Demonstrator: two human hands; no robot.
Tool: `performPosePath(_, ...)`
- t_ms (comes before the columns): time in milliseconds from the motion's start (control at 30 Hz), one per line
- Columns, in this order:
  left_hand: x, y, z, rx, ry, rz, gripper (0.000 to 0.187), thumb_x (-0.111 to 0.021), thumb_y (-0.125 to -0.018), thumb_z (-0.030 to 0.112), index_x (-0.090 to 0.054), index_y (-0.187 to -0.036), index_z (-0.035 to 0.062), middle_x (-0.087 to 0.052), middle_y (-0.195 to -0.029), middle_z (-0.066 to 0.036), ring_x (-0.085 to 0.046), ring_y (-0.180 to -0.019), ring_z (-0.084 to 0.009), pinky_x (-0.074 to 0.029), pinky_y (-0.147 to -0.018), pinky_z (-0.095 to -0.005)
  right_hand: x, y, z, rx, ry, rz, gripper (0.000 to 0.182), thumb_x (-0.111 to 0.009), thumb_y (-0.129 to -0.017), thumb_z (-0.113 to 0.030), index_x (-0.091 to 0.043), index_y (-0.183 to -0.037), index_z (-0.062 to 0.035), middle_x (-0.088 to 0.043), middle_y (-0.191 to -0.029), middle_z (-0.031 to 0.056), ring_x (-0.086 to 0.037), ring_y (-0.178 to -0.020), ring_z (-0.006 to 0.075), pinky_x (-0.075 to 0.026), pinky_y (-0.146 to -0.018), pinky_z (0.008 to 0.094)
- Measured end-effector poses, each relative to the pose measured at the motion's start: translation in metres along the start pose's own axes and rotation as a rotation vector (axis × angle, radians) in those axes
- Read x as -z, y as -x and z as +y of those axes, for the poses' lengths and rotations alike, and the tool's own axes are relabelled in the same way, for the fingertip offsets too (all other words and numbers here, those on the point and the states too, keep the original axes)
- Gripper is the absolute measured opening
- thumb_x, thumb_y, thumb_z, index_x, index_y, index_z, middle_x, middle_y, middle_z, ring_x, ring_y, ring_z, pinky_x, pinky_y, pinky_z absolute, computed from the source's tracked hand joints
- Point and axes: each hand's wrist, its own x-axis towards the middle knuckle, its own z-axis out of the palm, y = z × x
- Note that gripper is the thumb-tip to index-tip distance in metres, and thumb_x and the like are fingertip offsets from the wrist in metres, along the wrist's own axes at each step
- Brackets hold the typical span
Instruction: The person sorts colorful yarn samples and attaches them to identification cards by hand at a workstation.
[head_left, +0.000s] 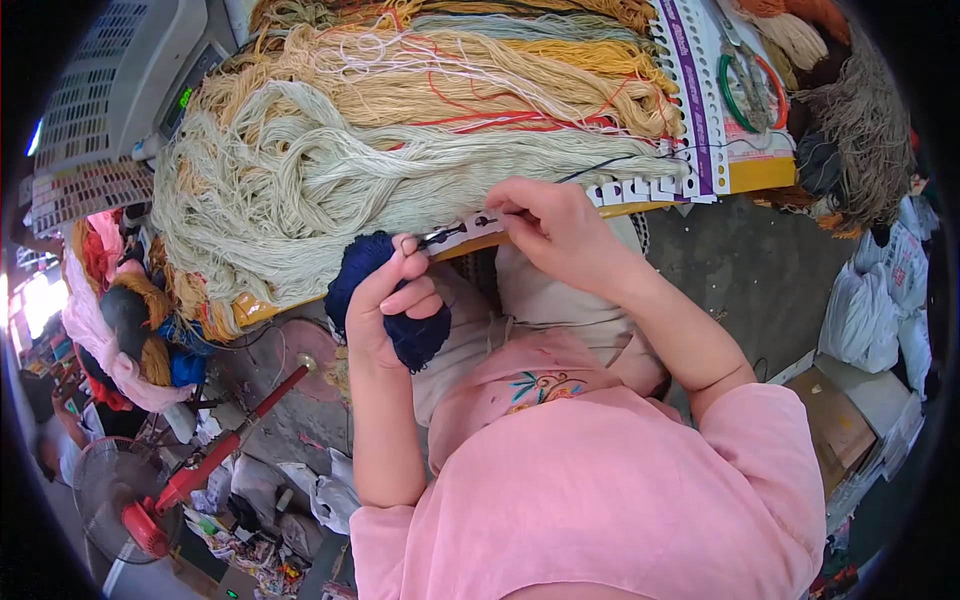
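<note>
Head cam: left hand (392,292) has its fingers curled around a navy yarn bundle (362,268) at the yellow table's (765,175) front edge. Right hand (560,230) has fingertips bunched narrow at a holed white card strip (480,222), can't tell if they're pinching it. Purple-and-white strip (690,90) has lettering, too tiny to read. White plastic bags (860,315) off right, contents hidden.

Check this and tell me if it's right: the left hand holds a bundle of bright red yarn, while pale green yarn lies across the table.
The color is wrong: the head view shows the left hand holding dark blue yarn, while pale green yarn lies across the table.
</note>
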Motion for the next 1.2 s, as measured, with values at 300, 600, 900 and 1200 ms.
performPosePath(300, -0.01, -0.021, -0.007, -0.087, -0.374, 0.25, 0.009, -0.045, -0.068, 0.0, -0.051, -0.075, -0.0006, -0.052, -0.077, -0.008, -0.038, -0.047, -0.0082, -0.031, -0.044, -0.0212, -0.002, -0.008, -0.008, -0.112, -0.496, 0.036, 0.009, -0.05, -0.072, 0.0, -0.052, -0.081, 0.0003, -0.053, -0.071, 0.0008, -0.051, -0.065, 0.0069, -0.041, -0.056, 0.0192)
performPosePath(600, -0.008, -0.024, -0.001, 0.107, -0.328, 0.067, 0.025, -0.041, -0.076, 0.004, -0.047, -0.1, -0.0008, -0.044, -0.054, -0.002, -0.03, -0.036, -0.0037, -0.026, -0.036, -0.0166, -0.008, -0.01, 0.0, -0.194, -0.75, -0.025, 0.011, -0.046, -0.07, 0.005, -0.05, -0.08, 0.0018, -0.054, -0.07, 0.0036, -0.053, -0.065, 0.0074, -0.044, -0.058, 0.0195)
performPosePath(900, -0.023, 0.02, 0.048, -0.189, -1.004, 0.598, 0.03, -0.049, -0.076, 0.024, -0.051, -0.056, 0.0017, -0.042, -0.047, 0.002, -0.027, -0.034, -0.0053, -0.018, -0.034, -0.0188, -0.015, -0.012, 0.013, -0.133, -0.471, -0.031, 0.015, -0.051, -0.071, -0.002, -0.05, -0.086, -0.0001, -0.051, -0.076, 0.0015, -0.049, -0.069, 0.0069, -0.041, -0.059, 0.0193)
performPosePath(1200, 0.053, 0.214, 0.192, -0.759, -0.283, 0.752, 0.025, -0.037, -0.082, 0.008, -0.043, -0.105, -0.0006, -0.039, -0.057, 0.002, -0.031, -0.038, -0.002, -0.025, -0.035, -0.013, -0.022, -0.012, 0.015, 0.074, -0.142, 0.018, 0.024, -0.053, -0.061, -0.001, -0.05, -0.084, -0.0023, -0.049, -0.067, 0.0054, -0.05, -0.063, 0.015, -0.041, -0.056, 0.0255)
